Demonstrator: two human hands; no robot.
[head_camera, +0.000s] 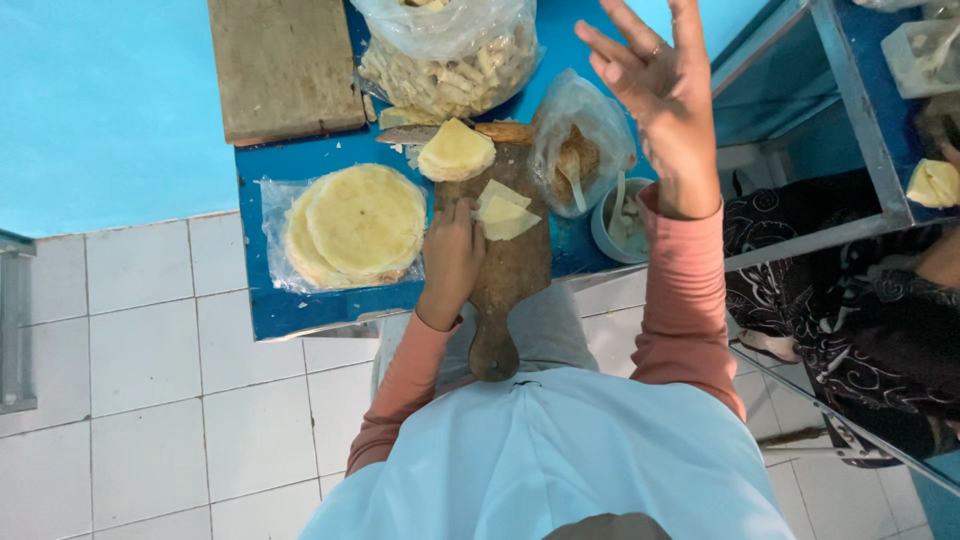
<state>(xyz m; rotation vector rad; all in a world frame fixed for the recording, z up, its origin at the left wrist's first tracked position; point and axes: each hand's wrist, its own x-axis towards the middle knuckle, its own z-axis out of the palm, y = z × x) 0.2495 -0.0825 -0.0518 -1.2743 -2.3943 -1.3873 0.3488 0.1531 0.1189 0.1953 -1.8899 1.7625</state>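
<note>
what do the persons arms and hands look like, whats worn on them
Both arms are covered by long, snug salmon-pink sleeves reaching to the wrists. The left hand is bare, with no glove. The right hand is also bare and carries a thin ring on one finger. No watch or bracelet shows.

The left hand (451, 255) is reaching forward and low, palm down, its fingers curled loosely with the fingertips pressing downward, the wrist straight and the forearm in a salmon-pink sleeve bending out from the elbow. The right hand (655, 85) is lifting high, fingers spread wide and open, gripping nothing, a ring showing on one finger, forearm nearly upright.
</note>
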